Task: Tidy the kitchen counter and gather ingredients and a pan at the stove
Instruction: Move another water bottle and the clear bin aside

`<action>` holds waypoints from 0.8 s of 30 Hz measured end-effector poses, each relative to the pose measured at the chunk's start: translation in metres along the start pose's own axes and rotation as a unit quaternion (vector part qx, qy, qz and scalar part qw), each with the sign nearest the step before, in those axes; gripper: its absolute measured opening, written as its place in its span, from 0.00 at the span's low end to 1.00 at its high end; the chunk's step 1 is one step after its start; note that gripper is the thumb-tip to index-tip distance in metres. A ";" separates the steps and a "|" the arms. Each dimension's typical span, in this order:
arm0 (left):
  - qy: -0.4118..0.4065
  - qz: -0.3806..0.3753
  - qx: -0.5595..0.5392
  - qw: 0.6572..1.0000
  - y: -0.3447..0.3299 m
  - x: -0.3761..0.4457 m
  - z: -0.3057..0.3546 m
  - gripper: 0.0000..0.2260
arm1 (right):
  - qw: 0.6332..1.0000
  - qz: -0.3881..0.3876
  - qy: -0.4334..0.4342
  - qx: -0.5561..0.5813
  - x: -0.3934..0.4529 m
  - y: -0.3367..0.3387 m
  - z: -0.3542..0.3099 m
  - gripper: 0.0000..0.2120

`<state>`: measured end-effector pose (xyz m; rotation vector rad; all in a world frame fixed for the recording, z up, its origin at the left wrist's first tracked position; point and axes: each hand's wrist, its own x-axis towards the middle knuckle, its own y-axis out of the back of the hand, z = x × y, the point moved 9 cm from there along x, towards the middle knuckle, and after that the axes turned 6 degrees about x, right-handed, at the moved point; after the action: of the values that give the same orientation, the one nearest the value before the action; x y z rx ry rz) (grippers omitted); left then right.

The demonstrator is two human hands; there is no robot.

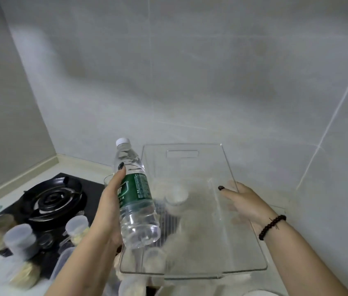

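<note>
My left hand grips a clear water bottle with a green label and white cap, held tilted above the counter. My right hand holds the right wall of an empty clear plastic bin, thumb inside and fingers outside, lifted over the counter. The bottle is just left of the bin's left wall. A black gas stove burner lies to the left.
Several small lidded jars with pale contents stand on and around the stove's front. A small white cup and a wire rack show blurred through the bin. Grey tiled wall rises behind.
</note>
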<state>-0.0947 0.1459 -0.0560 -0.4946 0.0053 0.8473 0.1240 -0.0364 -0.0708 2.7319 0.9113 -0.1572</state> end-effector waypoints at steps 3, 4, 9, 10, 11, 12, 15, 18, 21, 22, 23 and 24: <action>-0.017 0.008 -0.010 1.000 0.035 -0.017 0.016 0.22 | 0.999 -0.041 0.028 0.000 -0.010 -0.043 -0.022 0.06; -0.018 0.018 -0.018 1.000 0.049 -0.020 0.018 0.25 | 0.998 -0.052 0.032 -0.008 -0.014 -0.057 -0.029 0.06; -0.059 0.102 -0.035 0.992 0.127 -0.058 0.046 0.23 | 0.988 -0.127 0.069 -0.053 -0.036 -0.139 -0.064 0.09; -0.068 0.117 -0.039 0.990 0.141 -0.068 0.054 0.21 | 0.985 -0.143 0.081 -0.060 -0.043 -0.156 -0.072 0.09; -0.083 0.133 -0.048 0.986 0.159 -0.080 0.063 0.19 | 0.980 -0.159 0.093 -0.070 -0.051 -0.178 -0.080 0.10; -0.092 0.146 -0.054 0.984 0.175 -0.090 0.070 0.18 | 0.977 -0.171 0.102 -0.076 -0.059 -0.194 -0.086 0.11; -0.098 0.182 -0.073 0.976 0.231 -0.128 0.092 0.20 | 0.966 -0.216 0.115 -0.087 -0.090 -0.261 -0.102 0.13; -0.114 0.218 -0.071 0.967 0.281 -0.166 0.114 0.17 | 0.960 -0.242 0.113 -0.085 -0.121 -0.319 -0.108 0.11; -0.142 0.264 -0.067 0.952 0.332 -0.207 0.135 0.14 | 0.949 -0.279 0.120 -0.086 -0.156 -0.378 -0.114 0.10; -0.151 0.279 -0.072 0.946 0.354 -0.224 0.142 0.14 | 0.942 -0.295 0.127 -0.092 -0.170 -0.404 -0.115 0.10; -0.153 0.288 -0.072 0.942 0.368 -0.233 0.145 0.14 | 0.939 -0.306 0.130 -0.084 -0.179 -0.418 -0.116 0.10; -0.162 0.301 -0.075 0.937 0.387 -0.247 0.149 0.14 | 0.934 -0.322 0.136 -0.081 -0.192 -0.440 -0.117 0.10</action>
<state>-0.5665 0.2467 -0.0363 -0.4977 -0.2221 1.5346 -0.2922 0.2240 -0.0149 2.2383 1.7847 0.1771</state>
